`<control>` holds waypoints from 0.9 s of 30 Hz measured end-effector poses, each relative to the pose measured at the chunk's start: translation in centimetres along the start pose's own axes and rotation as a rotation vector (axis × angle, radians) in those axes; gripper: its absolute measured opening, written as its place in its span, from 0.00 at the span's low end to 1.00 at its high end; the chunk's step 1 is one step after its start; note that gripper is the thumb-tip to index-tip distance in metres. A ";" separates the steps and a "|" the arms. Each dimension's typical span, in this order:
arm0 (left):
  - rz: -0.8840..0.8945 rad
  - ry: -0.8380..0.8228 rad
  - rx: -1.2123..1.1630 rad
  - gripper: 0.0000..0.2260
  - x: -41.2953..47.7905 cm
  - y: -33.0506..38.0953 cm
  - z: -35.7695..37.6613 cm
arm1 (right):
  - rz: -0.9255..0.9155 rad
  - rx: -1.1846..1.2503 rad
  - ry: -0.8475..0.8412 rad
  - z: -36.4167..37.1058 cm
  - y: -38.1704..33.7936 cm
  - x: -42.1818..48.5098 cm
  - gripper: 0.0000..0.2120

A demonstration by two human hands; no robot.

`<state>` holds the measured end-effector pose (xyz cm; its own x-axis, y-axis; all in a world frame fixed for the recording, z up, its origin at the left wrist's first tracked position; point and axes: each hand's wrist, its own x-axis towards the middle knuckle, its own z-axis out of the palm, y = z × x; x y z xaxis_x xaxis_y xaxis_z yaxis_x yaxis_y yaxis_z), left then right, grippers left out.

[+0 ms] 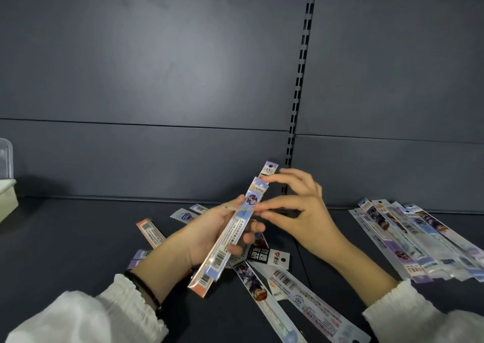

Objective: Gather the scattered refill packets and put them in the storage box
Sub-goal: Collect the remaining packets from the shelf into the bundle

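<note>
At centre, the left hand grips a bundle of refill packets. The right hand, fingers loosely spread, touches its upper end. Loose packets lie at lower centre, and the storage box sits at the far left.

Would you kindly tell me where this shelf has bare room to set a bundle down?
The widest bare stretch of shelf lies between the storage box and the orange packet. A narrower gap beside the fanned packets is crossed by the right forearm. The central scattered packets are crowded.
</note>
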<state>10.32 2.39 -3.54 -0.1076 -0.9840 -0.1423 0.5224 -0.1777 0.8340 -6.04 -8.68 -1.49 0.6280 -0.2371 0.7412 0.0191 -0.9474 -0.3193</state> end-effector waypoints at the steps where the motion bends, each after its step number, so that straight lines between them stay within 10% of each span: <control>1: -0.023 -0.034 -0.051 0.19 -0.1 0.1 -0.2 | -0.009 -0.011 -0.033 0.0 0.1 -0.1 0.09; 9: 0.064 -0.098 -0.105 0.25 -0.6 0.6 -0.9 | 0.067 -0.001 -0.161 0.2 1.0 -0.4 0.21; 18: 0.039 -0.167 -0.128 0.27 -0.4 0.4 -0.7 | 0.732 0.604 0.138 0.2 1.3 0.0 0.13; 27: -0.023 0.008 0.027 0.16 -0.1 -0.4 0.1 | 0.647 0.784 -0.024 1.0 0.3 0.2 0.15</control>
<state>10.06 2.53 -3.79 -0.1125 -0.9796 -0.1662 0.4965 -0.2003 0.8446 -5.19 -8.83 -2.05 0.7140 -0.6418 0.2797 0.1692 -0.2295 -0.9585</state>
